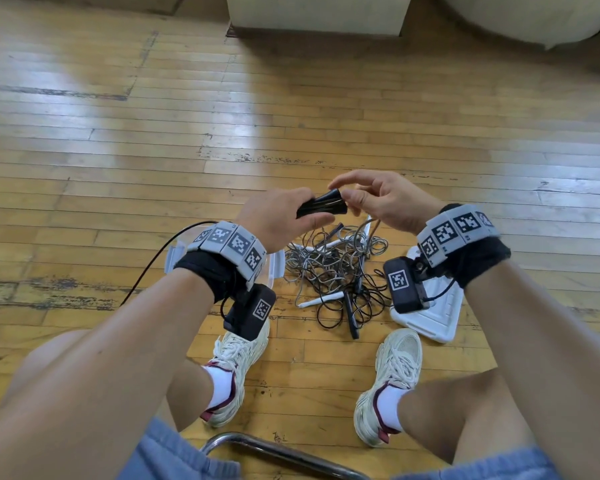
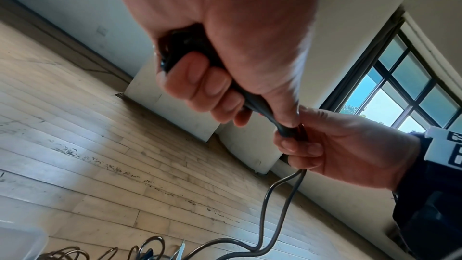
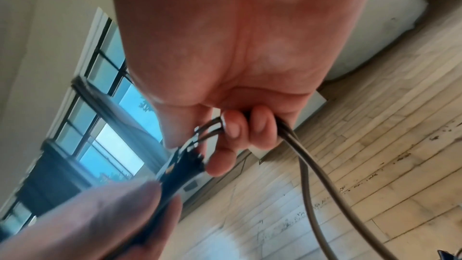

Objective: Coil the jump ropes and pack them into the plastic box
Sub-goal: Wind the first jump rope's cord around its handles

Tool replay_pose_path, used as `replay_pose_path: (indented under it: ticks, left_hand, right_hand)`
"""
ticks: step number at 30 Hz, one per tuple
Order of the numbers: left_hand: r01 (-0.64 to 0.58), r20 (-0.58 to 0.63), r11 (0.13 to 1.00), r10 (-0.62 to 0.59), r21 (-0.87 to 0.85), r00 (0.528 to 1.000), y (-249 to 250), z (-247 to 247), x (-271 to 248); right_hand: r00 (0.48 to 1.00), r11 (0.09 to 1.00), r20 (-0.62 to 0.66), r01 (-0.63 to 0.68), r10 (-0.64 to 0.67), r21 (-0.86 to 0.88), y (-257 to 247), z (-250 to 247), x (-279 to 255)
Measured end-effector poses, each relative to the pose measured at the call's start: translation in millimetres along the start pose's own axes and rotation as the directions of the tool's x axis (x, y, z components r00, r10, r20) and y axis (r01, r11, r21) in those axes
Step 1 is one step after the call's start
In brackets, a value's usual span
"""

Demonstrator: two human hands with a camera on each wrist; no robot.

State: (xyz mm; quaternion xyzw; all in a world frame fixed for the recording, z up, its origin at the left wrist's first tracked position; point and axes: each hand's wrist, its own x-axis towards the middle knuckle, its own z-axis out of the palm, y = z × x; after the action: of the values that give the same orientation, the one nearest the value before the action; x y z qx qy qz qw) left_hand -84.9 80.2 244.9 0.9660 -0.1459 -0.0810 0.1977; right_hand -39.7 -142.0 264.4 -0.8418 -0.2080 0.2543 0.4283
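My left hand [image 1: 284, 216] grips two black jump-rope handles [image 1: 323, 205] held side by side above the floor. My right hand [image 1: 378, 199] is at the handles' ends, its fingers curled round the two grey cords [image 3: 303, 157] that leave them. The cords [image 2: 275, 205] hang down to a tangled pile of jump ropes [image 1: 336, 271] with white and black handles on the wood floor. The clear plastic box [image 1: 278, 265] sits on the floor under my left wrist, mostly hidden by it. In the left wrist view my fingers [image 2: 200, 78] wrap the handles [image 2: 185, 44].
A white lid [image 1: 437, 313] lies on the floor at the right, under my right wrist. My two feet in white shoes [image 1: 236, 362] stand near the pile. A chrome chair tube [image 1: 278, 452] is below. White furniture [image 1: 319, 15] stands at the far wall.
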Motion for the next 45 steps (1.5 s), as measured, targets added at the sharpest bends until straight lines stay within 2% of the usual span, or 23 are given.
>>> replay_pose_path:
  ticks: [4, 13, 15, 18, 20, 25, 30, 36, 39, 42, 45]
  left_hand:
    - [0.042, -0.017, 0.999, -0.042, 0.014, 0.999, 0.6, -1.9, -0.1]
    - [-0.024, -0.053, 0.997, 0.021, -0.072, 0.998, 0.8, -0.8, 0.5]
    - [-0.004, -0.061, 1.000, 0.003, -0.006, 0.998, 1.8, -1.1, 0.3]
    - [0.039, -0.086, 0.977, -0.021, 0.208, 0.996, 1.0, 0.7, 0.1]
    - [0.040, -0.077, 0.972, -0.023, 0.230, 0.997, 1.0, 3.2, 0.1]
    - [0.044, -0.074, 0.992, -0.036, 0.114, 0.997, 3.3, 0.7, -0.5]
    - [0.064, -0.039, 0.998, -0.064, -0.004, 0.997, 5.8, -1.9, -0.1]
    - [0.057, -0.005, 0.982, -0.059, -0.181, 0.998, 6.0, -6.4, 1.0]
    - [0.040, 0.005, 0.941, -0.040, -0.335, 0.999, 9.7, -8.1, 2.5]
    - [0.051, 0.013, 0.846, -0.053, -0.531, 0.999, 11.3, -12.2, 5.2]
    - [0.024, 0.021, 0.852, -0.015, -0.523, 1.000, 8.8, -13.2, 4.0]
  right_hand:
    - [1.000, 1.000, -0.020, 0.020, -0.020, -0.002, -5.2, 14.4, 4.9]
    - [0.994, 0.989, -0.113, 0.017, -0.001, 0.144, -7.9, 16.0, 10.7]
    - [0.993, 0.991, -0.118, 0.010, 0.006, 0.137, -8.8, 16.3, 11.0]
    - [0.991, 0.992, -0.128, -0.032, 0.048, 0.123, -9.1, 17.9, 12.0]
    - [0.990, 0.993, -0.125, -0.057, 0.070, 0.107, -8.5, 18.8, 13.3]
    - [0.993, 0.985, -0.094, -0.051, 0.067, 0.167, -7.1, 13.3, 13.4]
    - [0.987, 0.995, -0.156, 0.052, -0.037, 0.090, -5.0, 2.6, 10.6]
    - [0.993, 0.996, -0.107, 0.054, -0.046, 0.067, -1.3, -6.5, 6.4]
    - [0.994, 0.994, -0.096, 0.064, -0.056, 0.084, 3.5, -11.7, 5.6]
    - [0.995, 0.987, -0.073, 0.076, -0.066, 0.140, 5.3, -15.3, 5.5]
    - [0.997, 0.979, -0.018, 0.071, -0.069, 0.190, 5.6, -17.4, 5.2]
